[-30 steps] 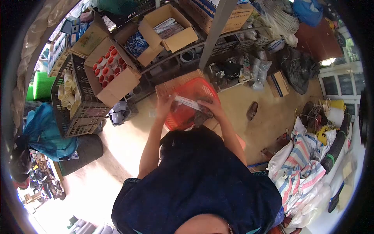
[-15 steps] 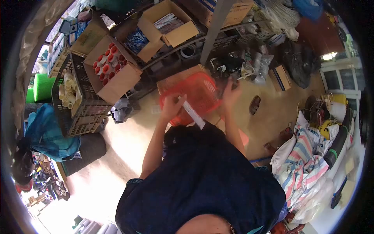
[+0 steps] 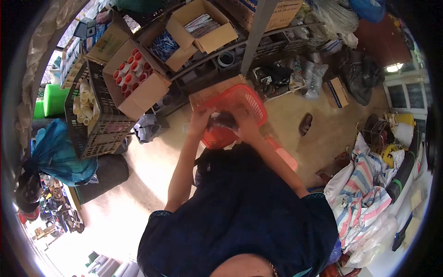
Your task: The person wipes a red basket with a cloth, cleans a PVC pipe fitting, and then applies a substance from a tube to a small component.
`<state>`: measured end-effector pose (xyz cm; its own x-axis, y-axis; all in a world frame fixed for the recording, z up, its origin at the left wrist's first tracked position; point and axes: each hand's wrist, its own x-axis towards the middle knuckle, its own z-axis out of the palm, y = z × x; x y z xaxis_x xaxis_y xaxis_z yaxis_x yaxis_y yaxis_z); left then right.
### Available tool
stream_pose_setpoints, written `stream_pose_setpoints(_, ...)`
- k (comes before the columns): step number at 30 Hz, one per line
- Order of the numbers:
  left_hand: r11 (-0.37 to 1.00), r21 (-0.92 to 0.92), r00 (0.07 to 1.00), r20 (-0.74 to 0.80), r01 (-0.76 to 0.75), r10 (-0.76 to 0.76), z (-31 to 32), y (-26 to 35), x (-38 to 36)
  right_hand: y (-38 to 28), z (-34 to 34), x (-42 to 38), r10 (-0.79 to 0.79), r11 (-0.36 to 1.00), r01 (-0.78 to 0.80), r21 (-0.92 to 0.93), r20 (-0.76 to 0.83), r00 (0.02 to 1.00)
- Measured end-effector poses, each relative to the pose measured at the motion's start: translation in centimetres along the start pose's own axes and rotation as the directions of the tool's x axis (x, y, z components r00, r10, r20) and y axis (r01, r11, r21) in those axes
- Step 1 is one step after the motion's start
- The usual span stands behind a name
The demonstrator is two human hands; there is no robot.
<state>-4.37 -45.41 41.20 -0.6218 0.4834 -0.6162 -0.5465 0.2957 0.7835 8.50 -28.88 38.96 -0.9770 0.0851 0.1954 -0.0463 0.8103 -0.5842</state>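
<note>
A red plastic basket [image 3: 257, 102] stands in front of me at the middle of the view. Over it, both hands hold a small dark packet [image 3: 223, 121] with a shiny, clear-looking surface; its contents are too blurred to name. My left hand [image 3: 201, 121] is closed on the packet's left side, where a bit of white shows by the fingers. On the opposite side, my right hand [image 3: 246, 122] is closed on the packet, slightly smeared by motion. A flattish pinkish-red piece [image 3: 282, 153] lies below and right of the basket, partly behind my right forearm.
Behind the basket is a cardboard piece [image 3: 203, 95]. To the left are a box of red-capped white tubes [image 3: 131, 76] and a black crate [image 3: 99, 129]. A brown sandal [image 3: 305, 124] lies on the floor at right, near striped sacks [image 3: 360, 184].
My right hand has come leftward from the basket's right side with the dark packet and met my left hand. The white strip in my left hand is now mostly out of sight.
</note>
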Motion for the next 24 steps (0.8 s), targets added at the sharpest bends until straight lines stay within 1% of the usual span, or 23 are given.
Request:
stream_pose_setpoints(1, 1.000, -0.003, 1.000, -0.005, 0.000, 0.000, 0.2, 0.0, -0.3, 1.2, 0.6, -0.5, -0.004, 1.000, 0.004, 0.002, 0.003, 1.000)
stream_pose_setpoints(3, 0.999, 0.031, 0.998, -0.057, 0.025, -0.024, 0.8, -0.1, -0.6, 2.6, 1.5, -0.8, 0.048, 0.999, -0.047, -0.007, 0.064, 0.997)
stream_pose_setpoints(4, 0.999, 0.029, 0.998, -0.059, 0.025, -0.023, 1.7, 0.0, -0.9, 2.9, 1.8, -0.8, 0.064, 0.998, -0.063, -0.011, 0.084, 0.994)
stream_pose_setpoints(5, 0.954, 0.212, 0.955, -0.161, -0.213, 0.249, 2.9, 0.3, -1.4, 2.4, 2.3, -0.4, 0.063, 0.991, -0.080, 0.105, 0.154, 0.986)
stream_pose_setpoints(6, 0.819, 0.407, 0.836, -0.201, -0.403, 0.511, 3.6, 0.5, -1.7, 1.8, 2.9, -0.2, 0.058, 0.970, -0.108, 0.219, 0.221, 0.973)
stream_pose_setpoints(7, 0.820, 0.407, 0.838, -0.197, -0.403, 0.509, 3.6, 0.6, -1.7, 1.0, 2.7, 0.1, 0.063, 0.969, -0.112, 0.218, 0.221, 0.973)
stream_pose_setpoints(9, 0.564, 0.653, 0.740, -0.008, -0.506, 0.672, 2.6, 0.7, -1.6, -0.8, 1.9, 0.5, 0.011, 0.974, -0.017, 0.226, 0.028, 1.000)
stream_pose_setpoints(10, 0.640, 0.597, 0.752, -0.090, -0.484, 0.653, 1.7, 0.1, -1.1, -0.3, 2.2, 0.0, 0.017, 0.973, -0.025, 0.230, 0.034, 0.999)
stream_pose_setpoints(11, 0.709, 0.535, 0.764, -0.169, -0.460, 0.623, 0.5, -0.1, -0.7, 0.9, 2.8, -1.1, 0.108, 0.959, -0.134, 0.248, 0.118, 0.987)
stream_pose_setpoints(12, 0.736, 0.524, 0.748, -0.250, -0.429, 0.615, -0.8, -0.2, -0.3, 2.0, 3.3, -2.3, 0.197, 0.934, -0.247, 0.258, 0.204, 0.959)
stream_pose_setpoints(13, 0.761, 0.511, 0.727, -0.330, -0.400, 0.603, -2.1, -0.1, 0.0, 3.3, 3.6, -3.6, 0.295, 0.938, -0.335, 0.091, 0.303, 0.906)
stream_pose_setpoints(14, 0.762, 0.513, 0.731, -0.327, -0.395, 0.599, -3.8, -0.7, 0.8, 5.2, 3.9, -4.9, 0.395, 0.916, -0.392, -0.087, 0.378, 0.838)
stream_pose_setpoints(15, 0.917, 0.190, 0.816, -0.419, -0.350, 0.399, -5.5, -2.6, 2.0, 7.7, 4.9, -7.4, 0.429, 0.902, -0.416, -0.112, 0.311, 0.848)
stream_pose_setpoints(16, 0.951, -0.161, 0.884, -0.435, -0.262, 0.170, -6.5, -5.0, 3.4, 10.3, 6.1, -10.3, 0.460, 0.888, -0.439, -0.137, 0.245, 0.854)
stream_pose_setpoints(17, 0.922, -0.303, 0.906, -0.412, -0.241, 0.101, -6.5, -7.6, 5.0, 12.5, 6.7, -12.6, 0.584, 0.809, -0.575, -0.122, 0.277, 0.763)
stream_pose_setpoints(18, 0.871, -0.463, 0.939, -0.345, -0.161, -0.010, -7.0, -11.7, 7.0, 14.0, 6.9, -15.0, 0.695, 0.705, -0.699, -0.118, 0.312, 0.648)
stream_pose_setpoints(19, 0.788, -0.610, 0.960, -0.260, -0.082, -0.101, -7.3, -16.0, 9.6, 14.6, 6.8, -17.2, 0.708, 0.703, -0.709, -0.062, 0.162, 0.688)
stream_pose_setpoints(20, 0.712, -0.702, 0.973, -0.179, -0.023, -0.144, -7.1, -20.2, 11.1, 15.1, 6.8, -19.4, 0.706, 0.708, -0.706, -0.005, 0.003, 0.708)
stream_pose_setpoints(22, 0.655, -0.751, 0.975, -0.074, 0.084, -0.209, -7.1, -28.4, 15.2, 16.2, 7.7, -24.5, 0.854, 0.497, -0.854, 0.155, 0.086, 0.513)
stream_pose_setpoints(23, 0.611, -0.778, 0.969, -0.006, 0.150, -0.246, -7.3, -32.8, 17.2, 16.2, 7.9, -26.7, 0.896, 0.411, -0.879, 0.242, 0.072, 0.439)
stream_pose_setpoints(24, 0.611, -0.776, 0.969, 0.001, 0.157, -0.248, -6.7, -34.2, 18.0, 15.7, 8.2, -28.6, 0.931, 0.320, -0.888, 0.330, 0.066, 0.360)
